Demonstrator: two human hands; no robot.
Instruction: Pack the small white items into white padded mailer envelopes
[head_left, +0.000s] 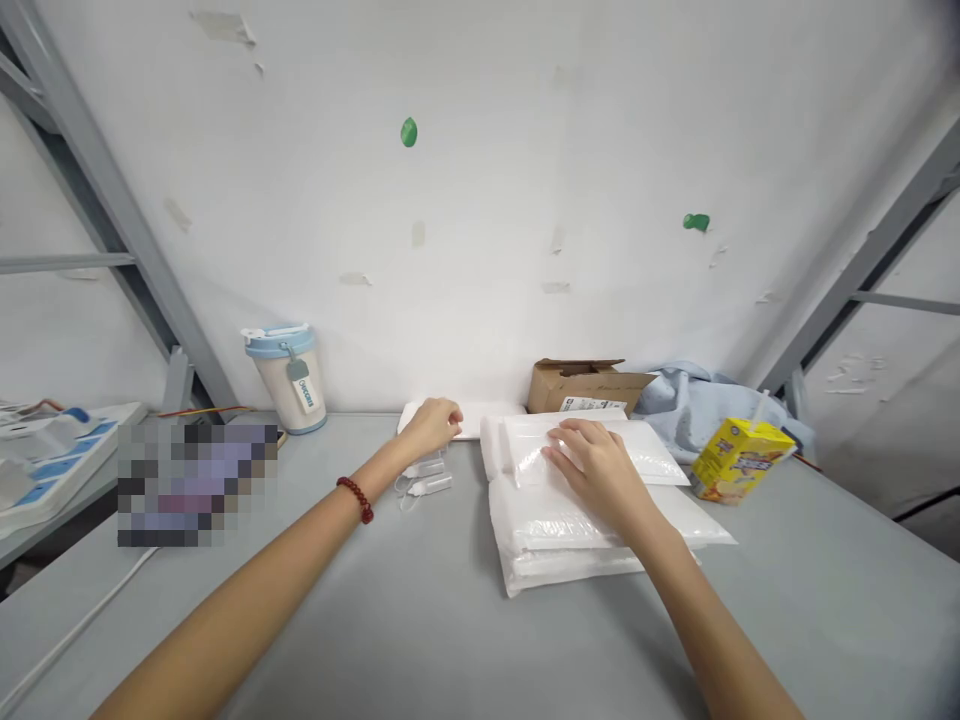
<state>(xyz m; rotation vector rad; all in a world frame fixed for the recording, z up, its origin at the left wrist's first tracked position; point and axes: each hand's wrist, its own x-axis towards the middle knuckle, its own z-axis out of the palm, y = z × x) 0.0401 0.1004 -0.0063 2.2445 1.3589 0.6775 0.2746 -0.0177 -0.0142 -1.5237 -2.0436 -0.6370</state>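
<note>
My right hand (pixel 596 468) rests on top of a stack of white bubble mailers (pixel 555 525). Its fingers are stretched out and a little apart over a smaller white mailer (pixel 529 450). Farther left, my left hand (pixel 431 425) has its fingers curled in. What lies between them, if anything, is hidden. Right behind it is a flat white item (pixel 487 415) against the wall. Below the left hand lie several small white tube-like pieces (pixel 431 485) with thin loops, partly covered by the wrist.
An open cardboard box (pixel 577 382) and a light blue cloth (pixel 686 405) stand behind the mailers. To the right is a yellow drink carton (pixel 739 460) with a straw. At left are a lidded cup (pixel 289 380), a blurred-out phone-like object (pixel 195 485) and a power strip (pixel 71 465).
</note>
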